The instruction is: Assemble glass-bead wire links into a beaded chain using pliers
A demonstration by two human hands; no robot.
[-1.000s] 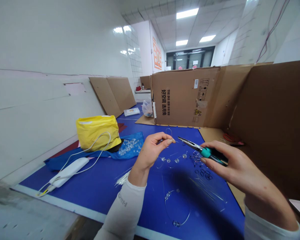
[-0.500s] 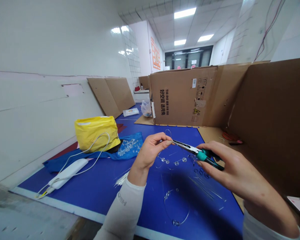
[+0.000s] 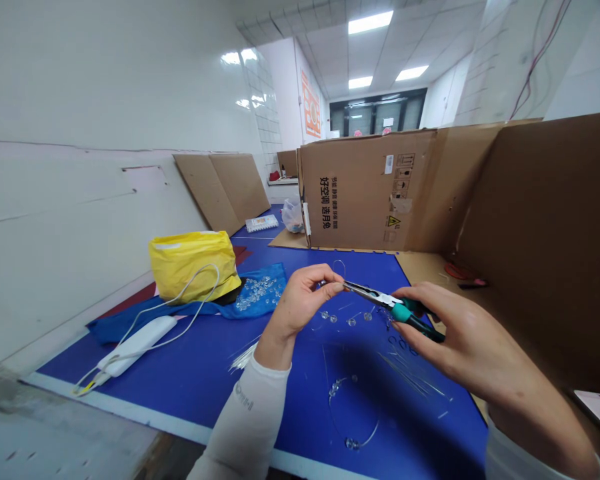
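Note:
Thumb and forefinger of my left hand (image 3: pixel 307 300) pinch a thin wire (image 3: pixel 339 264) that loops up above the fingertips. My right hand (image 3: pixel 455 327) is wrapped round the green and black handles of needle-nose pliers (image 3: pixel 380 298). The plier tips meet the wire right at my left fingertips; the exact grip there is too small to make out. Beneath the hands, clear beads (image 3: pixel 351 321) threaded on wire hang or lie, I cannot tell which. A curved wire with clear beads (image 3: pixel 352 443) lies nearer me on the blue tabletop (image 3: pixel 180 393).
Clear beads (image 3: pixel 260 291) lie on a blue cloth beside a yellow bag (image 3: pixel 195 267). A white power strip (image 3: pixel 137 345) with its cord is at left. Straight wires (image 3: pixel 243 358) lie by my left forearm, more wires (image 3: pixel 413 375) at right. Cardboard (image 3: pixel 365 193) stands behind.
Hands and pliers hold nearly the same pose. The wire loop above my left fingertips has shifted slightly to the right, and the plier handles sit marginally further left.

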